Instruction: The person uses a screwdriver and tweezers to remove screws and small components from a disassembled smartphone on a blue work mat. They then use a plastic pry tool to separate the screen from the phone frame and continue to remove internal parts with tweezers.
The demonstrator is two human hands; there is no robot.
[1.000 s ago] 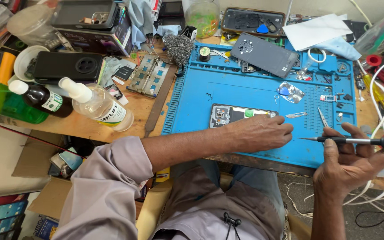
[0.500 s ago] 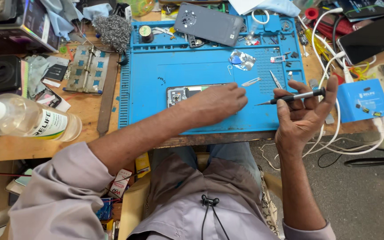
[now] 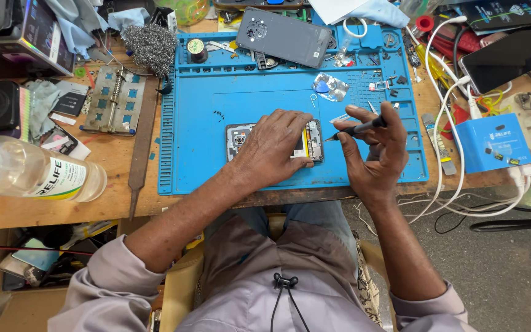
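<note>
An opened phone (image 3: 311, 140) lies face down on the blue work mat (image 3: 204, 154), its inner parts showing. My left hand (image 3: 275, 147) lies flat on it and presses it to the mat, covering most of it. My right hand (image 3: 373, 154) grips a thin black screwdriver (image 3: 357, 130), whose tip points left and hovers just at the phone's right edge. The phone's grey back cover (image 3: 290, 37) rests at the mat's far edge.
A clear spray bottle (image 3: 32, 175) lies at the left of the wooden bench. A metal file (image 3: 141, 141), a steel wool ball (image 3: 150, 42) and a holder plate (image 3: 115, 101) sit left of the mat. White cables (image 3: 450, 123) and a blue box (image 3: 491, 142) crowd the right.
The view has shifted right and closer over the mat. My right hand has brought the screwdriver in toward the phone's right edge, while my left hand stays on the phone.
</note>
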